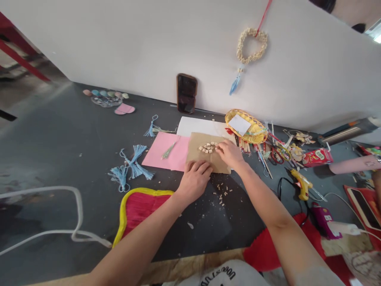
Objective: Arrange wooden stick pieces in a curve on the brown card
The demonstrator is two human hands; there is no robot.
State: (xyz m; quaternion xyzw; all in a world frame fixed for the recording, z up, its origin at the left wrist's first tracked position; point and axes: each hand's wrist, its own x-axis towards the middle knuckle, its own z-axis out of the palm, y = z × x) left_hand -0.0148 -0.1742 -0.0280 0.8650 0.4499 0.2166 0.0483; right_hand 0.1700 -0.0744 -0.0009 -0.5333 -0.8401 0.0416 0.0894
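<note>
On a sheet of brown paper [196, 139] lie several small cream beads [208, 147], grouped in a rounded pattern. My right hand [229, 153] is at the right side of the pattern, its fingertips pinched together at the edge bead; whether a bead is between them is hidden. My left hand [195, 179] rests on the paper's lower left edge, fingers lying flat. Pink paper [154, 153] with a pale green tassel [169, 151] lies to the left. Loose cream bits [222, 194] are scattered on the dark table below the brown paper.
Blue tassels [131, 165] lie at left. A phone [186, 93] leans against the wall, below and left of a hanging bead heart [252, 45]. A yellow basket [250, 127], scissors [278, 154] and a yellow glue gun [302, 183] with its cord are at right.
</note>
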